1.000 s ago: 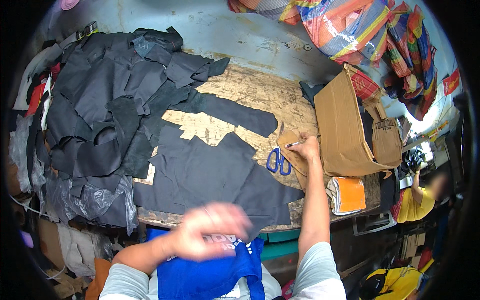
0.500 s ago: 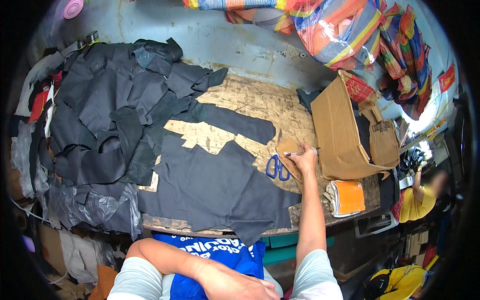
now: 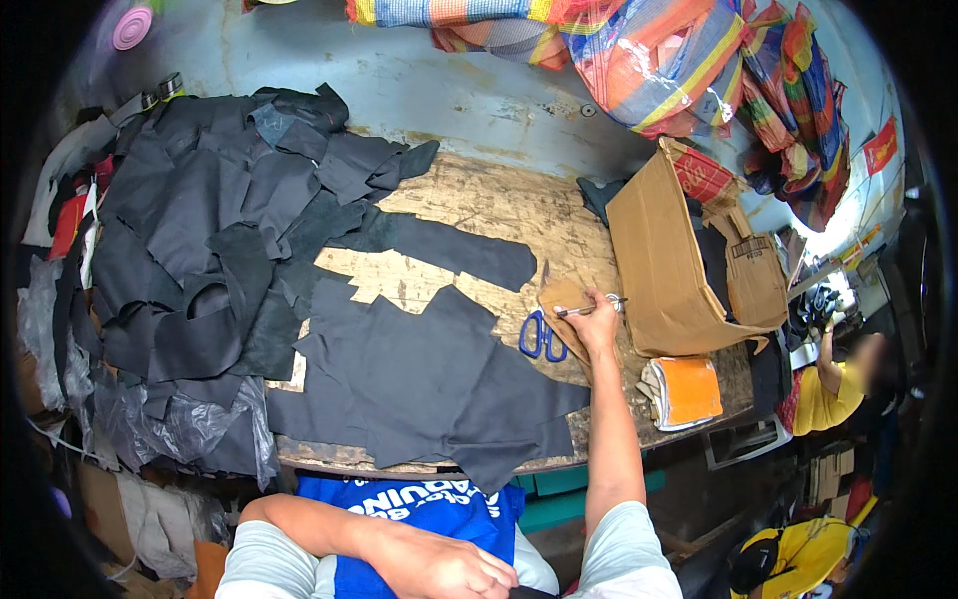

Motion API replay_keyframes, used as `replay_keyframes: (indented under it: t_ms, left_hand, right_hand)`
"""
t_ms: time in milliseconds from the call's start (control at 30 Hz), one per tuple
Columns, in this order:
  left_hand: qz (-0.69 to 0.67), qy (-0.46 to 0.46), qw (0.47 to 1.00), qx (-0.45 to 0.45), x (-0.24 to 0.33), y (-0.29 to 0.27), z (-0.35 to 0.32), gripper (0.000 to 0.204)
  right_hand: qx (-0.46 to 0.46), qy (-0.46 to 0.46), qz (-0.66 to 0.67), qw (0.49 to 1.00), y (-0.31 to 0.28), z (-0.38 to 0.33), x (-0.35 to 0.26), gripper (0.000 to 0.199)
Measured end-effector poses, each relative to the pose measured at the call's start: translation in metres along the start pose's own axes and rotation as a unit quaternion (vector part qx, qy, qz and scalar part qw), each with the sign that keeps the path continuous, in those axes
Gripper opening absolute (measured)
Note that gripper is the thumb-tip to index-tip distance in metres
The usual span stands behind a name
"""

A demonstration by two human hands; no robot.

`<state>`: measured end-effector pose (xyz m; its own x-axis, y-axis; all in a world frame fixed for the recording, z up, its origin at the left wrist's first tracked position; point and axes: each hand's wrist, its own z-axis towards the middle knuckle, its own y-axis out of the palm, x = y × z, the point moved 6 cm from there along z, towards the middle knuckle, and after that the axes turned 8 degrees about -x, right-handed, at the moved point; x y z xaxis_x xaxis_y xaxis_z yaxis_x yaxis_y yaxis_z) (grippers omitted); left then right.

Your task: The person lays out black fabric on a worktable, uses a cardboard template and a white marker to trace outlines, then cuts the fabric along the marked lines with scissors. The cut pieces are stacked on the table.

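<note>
My right hand (image 3: 597, 321) reaches over the wooden table (image 3: 479, 215) and grips a silver pen (image 3: 589, 310) on top of a brown cardboard pattern piece (image 3: 565, 298). Blue-handled scissors (image 3: 542, 333) lie just left of that hand. A large flat piece of black leather (image 3: 419, 379) is spread on the table's near side, and a long black strip (image 3: 449, 248) lies beyond it. My left hand (image 3: 454, 567) rests down at my lap, by my blue shirt, with the fingers curled and nothing seen in it.
A heap of black leather pieces (image 3: 200, 240) covers the table's left side. An open cardboard box (image 3: 679, 260) lies on the right, with an orange-covered pad (image 3: 689, 391) in front of it. Striped bags (image 3: 639, 50) hang behind. A person in yellow (image 3: 838, 384) stands at the right.
My left hand dropped from in front of my chest to my lap. My right hand stayed on the cardboard piece, shifting only slightly.
</note>
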<state>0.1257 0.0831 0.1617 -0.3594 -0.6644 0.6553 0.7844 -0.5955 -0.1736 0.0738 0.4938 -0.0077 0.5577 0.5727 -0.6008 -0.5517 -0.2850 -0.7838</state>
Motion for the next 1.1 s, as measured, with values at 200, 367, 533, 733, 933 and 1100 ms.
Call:
replay_keyframes:
  t_ms: [200,367,533,733,933,1100]
  left_hand:
    - [-0.088,0.040,0.989,-0.109,0.021,0.009,0.000,0.019]
    - [-0.147,0.124,0.969,-0.157,0.048,0.028,0.004,0.021]
    - [-0.193,0.095,0.965,-0.151,0.035,0.016,-0.006,0.013]
    - [-0.074,0.038,0.994,-0.063,0.033,0.011,-0.009,0.019]
    - [0.191,0.217,0.944,0.160,0.044,0.006,-0.004,0.012]
    - [0.303,0.043,0.946,0.107,0.024,0.027,0.017,0.025]
  right_hand:
    - [0.051,-0.033,0.002,0.998,0.002,-0.004,0.000,0.075]
    - [0.062,-0.050,0.003,0.997,0.002,-0.008,-0.001,0.073]
    - [0.043,-0.046,0.039,0.997,0.005,-0.015,-0.002,0.068]
    - [0.063,-0.051,0.053,0.995,0.004,-0.019,-0.006,0.069]
    - [0.061,-0.043,0.047,0.996,0.003,-0.021,-0.007,0.065]
    - [0.094,-0.082,0.057,0.991,0.001,-0.024,-0.010,0.063]
